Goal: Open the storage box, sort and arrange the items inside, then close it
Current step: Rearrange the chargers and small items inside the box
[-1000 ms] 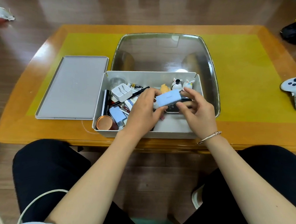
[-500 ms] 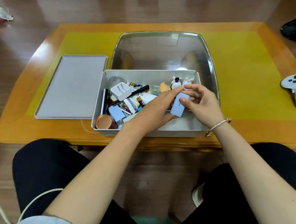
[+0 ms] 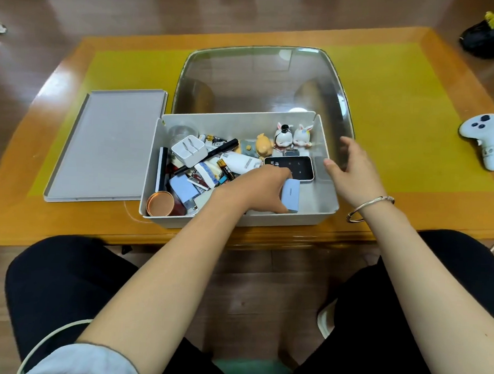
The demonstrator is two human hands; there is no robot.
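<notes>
Two hands work over your orange wooden table [image 3: 381,219], which fills the middle of the frame under a yellow mat [image 3: 400,123]. Behind the open grey plastic storage box [image 3: 318,216] at centre lies a large clear domed cover [image 3: 260,81]; left of the box its flat grey lid [image 3: 104,148] lies upturned, just beside it. At the right edge sits a white game controller [image 3: 486,139], well apart from the box. Your left hand [image 3: 257,190] reaches into the box's lower middle, fingers curled around a pale blue rounded case [image 3: 292,193] standing on the box floor. Your right hand [image 3: 352,172], with a silver bangle [image 3: 369,206] at the wrist, hovers over the box's right wall with fingers spread and relaxed, holding nothing. Above the case lies a black flat device with a white rim [image 3: 292,166]. Clutter fills the left half: a white charger plug [image 3: 189,149], a black marker [image 3: 213,153], a copper round tin [image 3: 160,203]. Two white bunny figurines [image 3: 293,136] and a yellow figurine [image 3: 263,146] stand along the far wall.
</notes>
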